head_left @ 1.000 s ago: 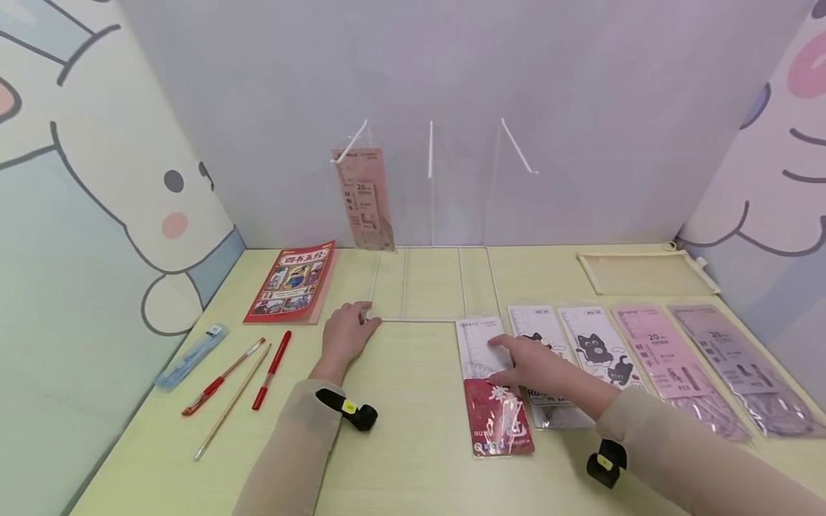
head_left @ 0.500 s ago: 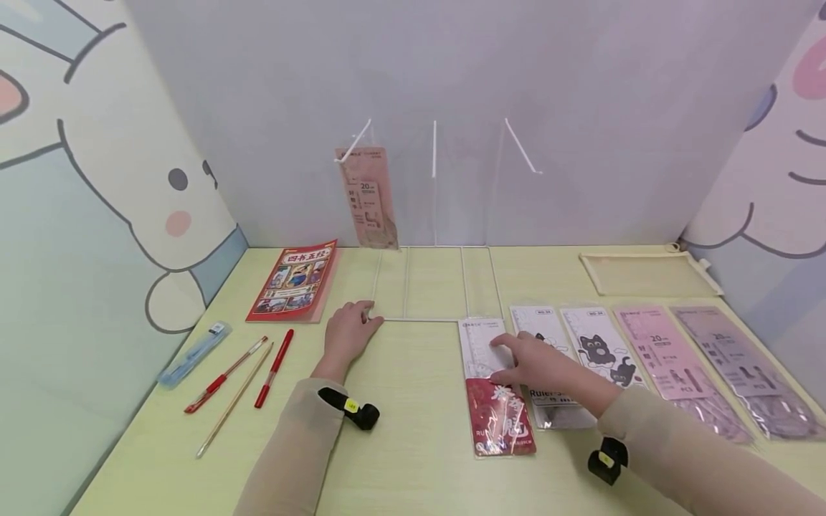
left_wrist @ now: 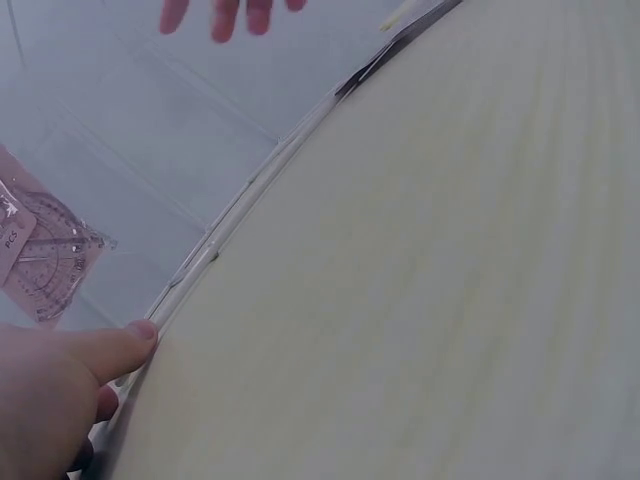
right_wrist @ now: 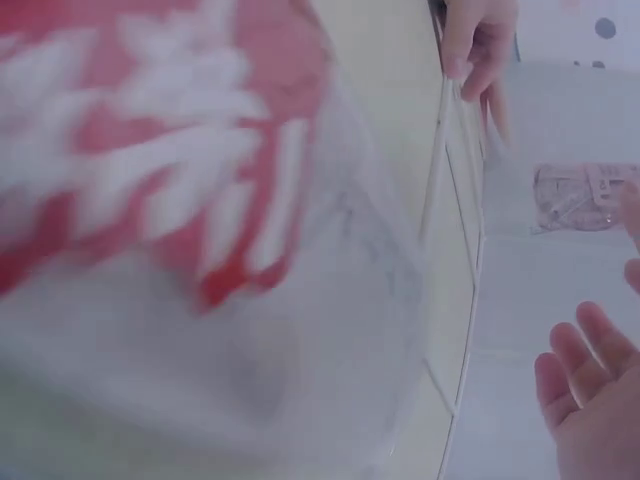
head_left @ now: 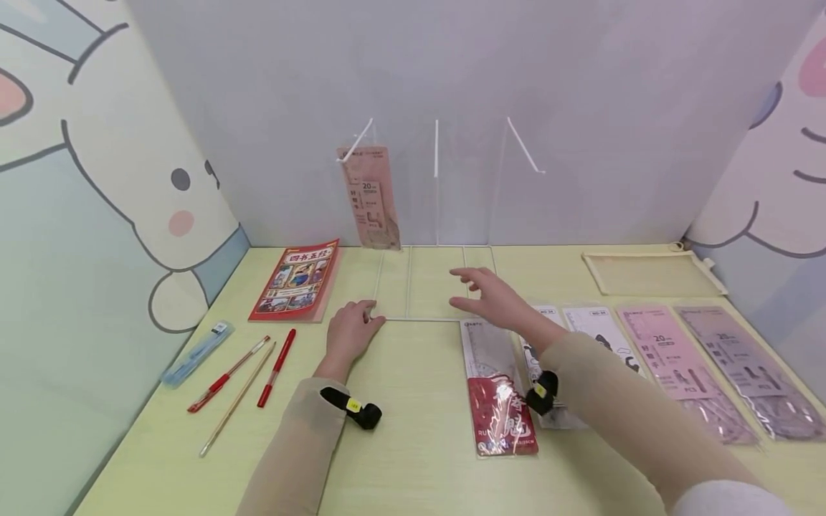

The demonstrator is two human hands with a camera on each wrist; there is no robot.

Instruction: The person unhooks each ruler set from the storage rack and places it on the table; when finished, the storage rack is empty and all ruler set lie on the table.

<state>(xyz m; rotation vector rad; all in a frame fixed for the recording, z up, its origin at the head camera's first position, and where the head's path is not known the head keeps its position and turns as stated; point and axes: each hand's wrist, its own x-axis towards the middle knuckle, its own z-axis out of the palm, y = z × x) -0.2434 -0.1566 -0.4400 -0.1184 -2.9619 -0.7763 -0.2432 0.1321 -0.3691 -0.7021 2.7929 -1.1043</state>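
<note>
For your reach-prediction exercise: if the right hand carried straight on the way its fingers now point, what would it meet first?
The right hand points left and slightly away, above the clear stand's base. Going on, it would probably meet the stand's middle divider first, though depth is hard to judge.

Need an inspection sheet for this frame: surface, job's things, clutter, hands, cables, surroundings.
Surface: pale yellow desk.
Job's things: clear display stand; one pink ruler pack hangs on it; red-and-white ruler pack lies flat by other packs.
Clutter: red book, pens, blue case, mesh pouch.
Hands: left hand rests on stand's base corner; right hand open above base, empty.
Cables: nothing seen.
Surroundings: cartoon wall panels.
</note>
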